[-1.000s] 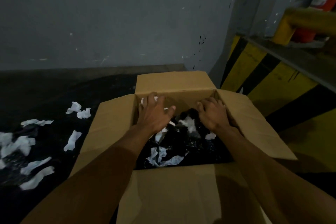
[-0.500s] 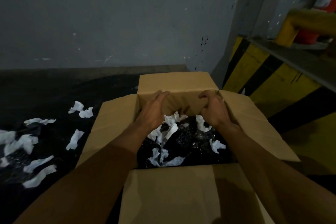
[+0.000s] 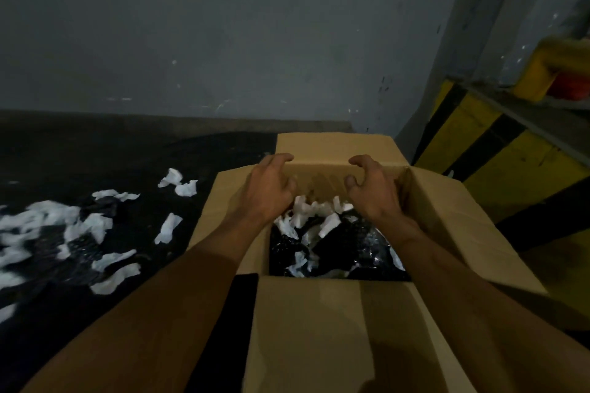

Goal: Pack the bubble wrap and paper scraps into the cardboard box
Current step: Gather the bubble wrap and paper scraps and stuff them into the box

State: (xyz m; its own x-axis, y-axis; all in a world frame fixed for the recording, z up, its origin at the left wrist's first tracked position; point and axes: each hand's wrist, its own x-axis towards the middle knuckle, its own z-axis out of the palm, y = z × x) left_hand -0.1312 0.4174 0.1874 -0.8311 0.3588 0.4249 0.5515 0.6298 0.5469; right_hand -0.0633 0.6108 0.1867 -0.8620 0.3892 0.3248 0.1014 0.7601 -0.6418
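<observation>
While both bare forearms reach over the near flap of the cardboard box [image 3: 306,329], the two hands hover side by side above its open top, close to its far flap. The left hand [image 3: 271,190] is turned palm down and inward, its fingers half bent in a loose claw with the forefinger stretched toward the far flap; it holds nothing. The right hand [image 3: 375,193] mirrors it, palm facing the left hand, thumb tip showing, fingers arched and spread, also with nothing in them. A gap lies between the two hands, and neither touches the cardboard as far as can be told.

Inside the box, directly below the hands, a heap of white paper scraps [image 3: 308,210] lies on top of dark, glossy bubble wrap [image 3: 360,246] that fills the bottom. A few more white pieces lie nearer the near wall of the box.

All four flaps are folded outward. To the left of the box, on the black floor [image 3: 95,153], more loose paper scraps [image 3: 167,228] are scattered, some blurred at the frame edge, with what looks like more glossy wrap among them. Behind the box stands a grey wall [image 3: 223,41]; to the right of the box runs a yellow-and-black striped barrier [image 3: 479,153].
</observation>
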